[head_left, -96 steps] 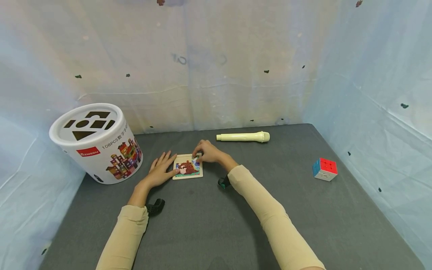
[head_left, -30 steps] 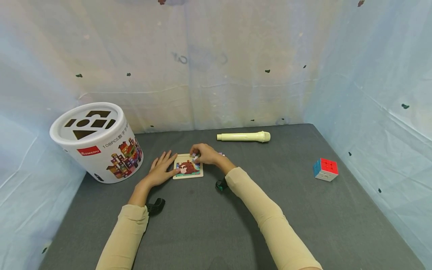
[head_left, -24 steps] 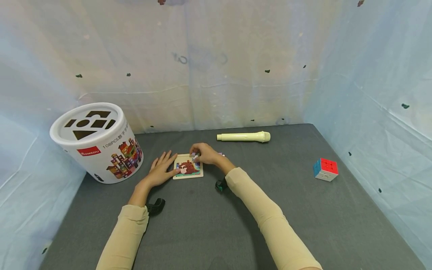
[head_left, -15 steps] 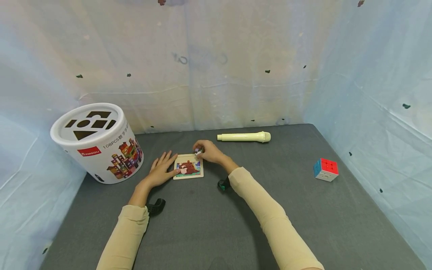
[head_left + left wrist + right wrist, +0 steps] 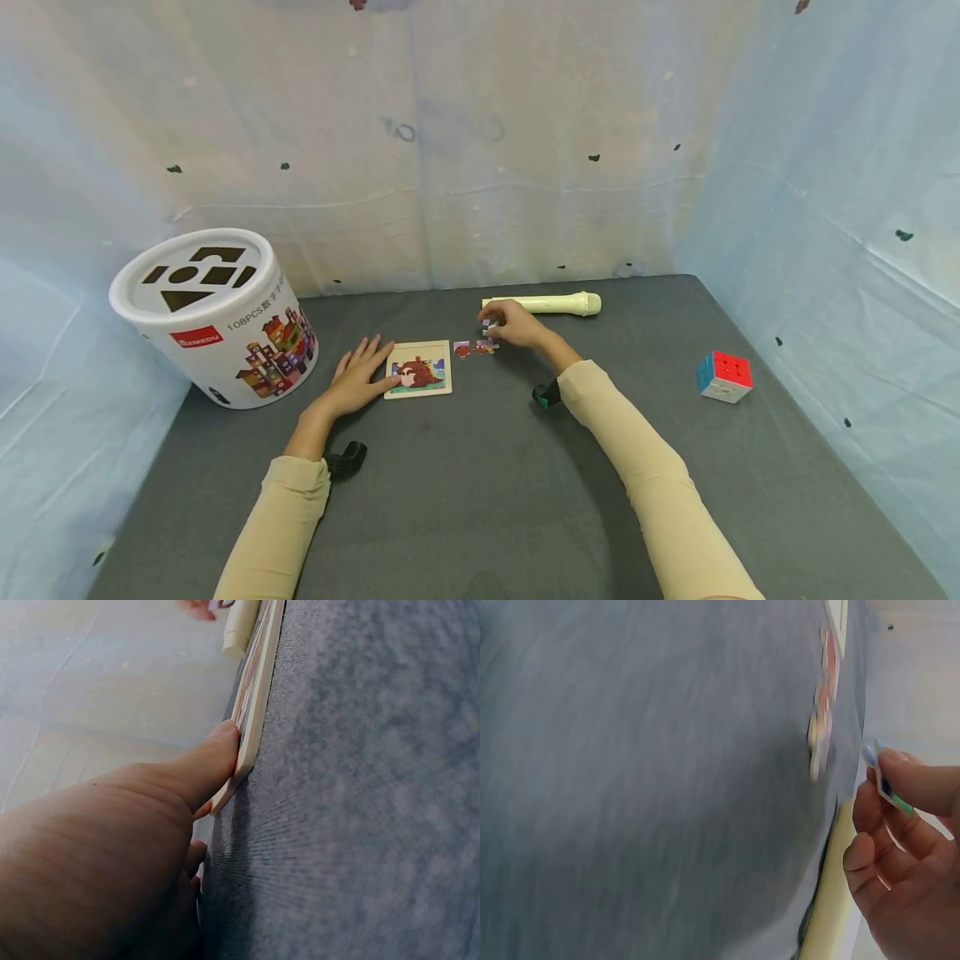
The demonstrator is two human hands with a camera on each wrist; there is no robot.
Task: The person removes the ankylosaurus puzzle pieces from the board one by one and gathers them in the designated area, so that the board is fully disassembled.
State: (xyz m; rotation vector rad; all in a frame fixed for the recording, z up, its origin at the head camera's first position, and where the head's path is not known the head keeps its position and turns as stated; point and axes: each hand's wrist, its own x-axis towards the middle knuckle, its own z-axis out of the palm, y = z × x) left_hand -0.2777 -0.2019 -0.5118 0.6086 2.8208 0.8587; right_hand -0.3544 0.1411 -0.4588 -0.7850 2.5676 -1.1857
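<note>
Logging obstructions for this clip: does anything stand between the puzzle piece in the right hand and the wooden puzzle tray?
Only loose pieces, lying on the table between the right hand and the wooden puzzle tray. The held piece is raised, so it could probably pass over them; nothing else visible stands in between.

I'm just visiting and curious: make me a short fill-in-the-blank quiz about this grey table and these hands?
1. The person's right hand pinches a small, flat puzzle ____.
2. In the head view, the left hand touches the square, pale wooden frame along its ____ edge.
3. On the small, multicoloured cube, the top face is ____.
4. The long, pale yellow toy with a rounded head resembles a ____.

Missing words: piece; left; red; microphone.
</note>
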